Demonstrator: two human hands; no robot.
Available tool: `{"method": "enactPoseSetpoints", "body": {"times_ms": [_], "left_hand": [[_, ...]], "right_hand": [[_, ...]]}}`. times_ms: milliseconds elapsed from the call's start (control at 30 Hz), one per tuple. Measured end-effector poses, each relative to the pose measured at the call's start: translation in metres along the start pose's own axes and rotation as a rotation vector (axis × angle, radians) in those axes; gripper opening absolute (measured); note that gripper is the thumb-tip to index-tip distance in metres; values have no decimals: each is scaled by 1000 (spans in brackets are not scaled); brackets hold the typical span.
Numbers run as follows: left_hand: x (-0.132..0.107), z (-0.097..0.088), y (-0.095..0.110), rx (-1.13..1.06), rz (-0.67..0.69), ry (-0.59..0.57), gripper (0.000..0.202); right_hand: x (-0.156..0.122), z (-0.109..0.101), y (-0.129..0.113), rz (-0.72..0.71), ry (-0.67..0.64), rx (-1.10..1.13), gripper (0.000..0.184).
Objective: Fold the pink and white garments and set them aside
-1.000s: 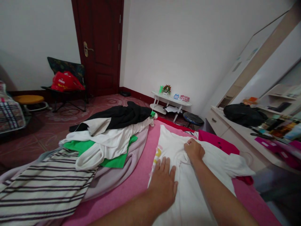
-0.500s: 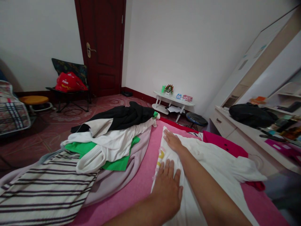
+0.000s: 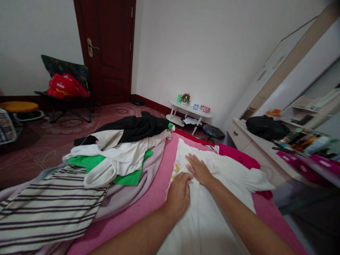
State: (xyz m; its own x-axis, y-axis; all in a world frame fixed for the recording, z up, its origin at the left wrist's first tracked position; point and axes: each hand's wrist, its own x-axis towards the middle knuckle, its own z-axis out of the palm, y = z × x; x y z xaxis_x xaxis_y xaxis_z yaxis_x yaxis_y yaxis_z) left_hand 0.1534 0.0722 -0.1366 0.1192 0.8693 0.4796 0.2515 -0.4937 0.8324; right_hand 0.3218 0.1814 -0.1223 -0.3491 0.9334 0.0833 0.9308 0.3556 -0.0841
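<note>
Smoothing appears to be the step in hand: the white shirt [image 3: 209,216] lies spread on the pink cover [image 3: 154,194], beside the striped garment [image 3: 53,205] and other heaped clothes. The right hand [image 3: 199,170] rests open on it, fingers extended; the left hand [image 3: 179,193] has bent fingers at the cloth, and whether they pinch it cannot be told. The next move likely calls for flat palms and light pressure. A red bag [image 3: 66,86] sits on a folding chair [image 3: 57,65], its contents hidden.
</note>
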Motion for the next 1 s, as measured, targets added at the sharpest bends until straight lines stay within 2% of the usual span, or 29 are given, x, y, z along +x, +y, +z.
{"method": "enactPoseSetpoints", "body": {"times_ms": [100, 200, 267, 333, 467, 567, 633, 700, 867, 933, 1000], "left_hand": [[2, 1, -4, -84, 23, 27, 33], [3, 1, -7, -159, -2, 58, 35], [3, 0, -7, -186, -23, 79, 35], [3, -1, -6, -175, -21, 84, 36], [0, -6, -1, 19, -3, 25, 42], [-3, -8, 2, 264, 3, -124, 47], [-5, -8, 4, 399, 50, -259, 44], [-8, -6, 5, 474, 120, -362, 38], [-12, -5, 7, 490, 218, -494, 38], [-12, -5, 7, 481, 239, -521, 38], [-12, -6, 6, 476, 250, -536, 40]], "right_hand": [[-38, -7, 16, 92, 167, 38, 41], [-70, -16, 12, -19, 285, 84, 44], [-89, -18, -4, -140, 269, 99, 47], [-106, -16, -23, -197, 235, 102, 48], [-132, -13, -54, -171, 194, 126, 43], [-150, -17, -60, -118, 180, 133, 37], [-161, -22, -52, -68, 168, 119, 32], [-169, -28, -32, 35, 176, 112, 28], [-173, -43, 39, 520, 386, 185, 22], [-166, -44, 54, 586, 412, 200, 24], [-155, -41, 53, 572, 397, 225, 22]]}}
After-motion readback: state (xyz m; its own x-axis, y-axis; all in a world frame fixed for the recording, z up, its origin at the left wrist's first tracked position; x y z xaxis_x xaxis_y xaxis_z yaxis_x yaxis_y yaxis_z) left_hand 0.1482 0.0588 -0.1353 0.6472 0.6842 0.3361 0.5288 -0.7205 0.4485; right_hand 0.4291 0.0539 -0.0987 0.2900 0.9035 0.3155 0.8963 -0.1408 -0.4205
